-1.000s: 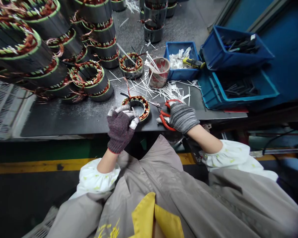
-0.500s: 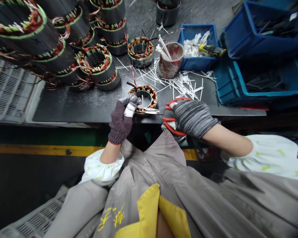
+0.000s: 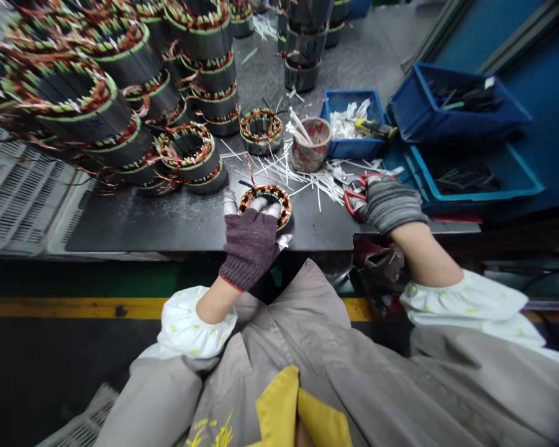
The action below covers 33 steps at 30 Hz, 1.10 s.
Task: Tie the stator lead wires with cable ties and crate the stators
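A small stator ring with copper windings (image 3: 276, 194) lies near the front edge of the dark workbench (image 3: 168, 217). My left hand (image 3: 254, 239), in a dark knit glove, lies over its near side with fingers wrapped on the rim. My right hand (image 3: 387, 202), in a grey striped glove, is closed round red-handled scissors (image 3: 354, 194) to the right of the ring, beside scattered white plastic strips (image 3: 302, 171).
Stacks of wound stators (image 3: 121, 93) fill the bench's left and back. A paper cup holding white strips (image 3: 310, 144) stands behind the ring. Blue bins (image 3: 456, 105) sit at the right, one with white pieces and a yellow tool (image 3: 375, 128). A grey plastic crate (image 3: 13, 198) is at the left.
My right hand has drawn the scissors away from the ring to the right. My left hand has shifted from pinching at the ring's left edge to lying over its near side.
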{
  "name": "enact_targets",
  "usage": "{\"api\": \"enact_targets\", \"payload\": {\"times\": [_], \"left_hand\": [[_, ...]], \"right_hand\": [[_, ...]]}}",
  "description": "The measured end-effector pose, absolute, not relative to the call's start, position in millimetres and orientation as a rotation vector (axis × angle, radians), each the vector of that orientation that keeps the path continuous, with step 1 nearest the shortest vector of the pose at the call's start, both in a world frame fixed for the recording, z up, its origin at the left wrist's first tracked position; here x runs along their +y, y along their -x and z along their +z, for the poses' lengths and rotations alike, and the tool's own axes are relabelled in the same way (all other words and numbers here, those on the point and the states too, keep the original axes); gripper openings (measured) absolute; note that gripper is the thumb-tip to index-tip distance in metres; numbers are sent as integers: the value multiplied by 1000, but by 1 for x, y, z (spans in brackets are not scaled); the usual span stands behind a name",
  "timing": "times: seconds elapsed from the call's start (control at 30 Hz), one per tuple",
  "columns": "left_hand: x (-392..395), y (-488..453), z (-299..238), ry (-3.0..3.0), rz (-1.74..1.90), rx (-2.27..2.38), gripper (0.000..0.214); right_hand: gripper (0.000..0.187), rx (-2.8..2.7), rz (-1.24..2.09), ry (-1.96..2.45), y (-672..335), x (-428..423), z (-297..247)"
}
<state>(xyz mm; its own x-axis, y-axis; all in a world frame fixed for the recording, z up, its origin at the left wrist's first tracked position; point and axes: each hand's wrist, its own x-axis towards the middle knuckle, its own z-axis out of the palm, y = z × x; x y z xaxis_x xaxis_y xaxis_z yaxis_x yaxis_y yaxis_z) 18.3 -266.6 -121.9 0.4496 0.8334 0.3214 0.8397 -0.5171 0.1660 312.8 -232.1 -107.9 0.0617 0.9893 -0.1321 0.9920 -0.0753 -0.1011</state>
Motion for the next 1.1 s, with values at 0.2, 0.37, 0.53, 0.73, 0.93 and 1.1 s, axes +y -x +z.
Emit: {"api": "enact_targets", "payload": {"times": [0.2,0.37,0.53,0.73,0.93,1.1], "left_hand": [[-256,-5,-128,2752,-358,-1721,31],[-264,34,-97,2780,-1301,-2201,49],[-228,49,-37,2341,-930,-1891,48],[-151,58,-12,2015,-162,-1948,44],[-132,6,-33,2120,-557,-1566,48],[-69,-51,-68,2426,-220,-1779,56]], "right_hand": [[44,2771,-136,-2033,-263,-261,-163],[41,2960,-171,-2072,-240,-269,-198],[37,2973,-142,-2112,-247,-269,-196],[35,3036,-39,-2104,-245,-268,-204],[29,3173,155,-2102,-244,-265,-216],[27,3199,169,-2104,-244,-265,-213]]}}
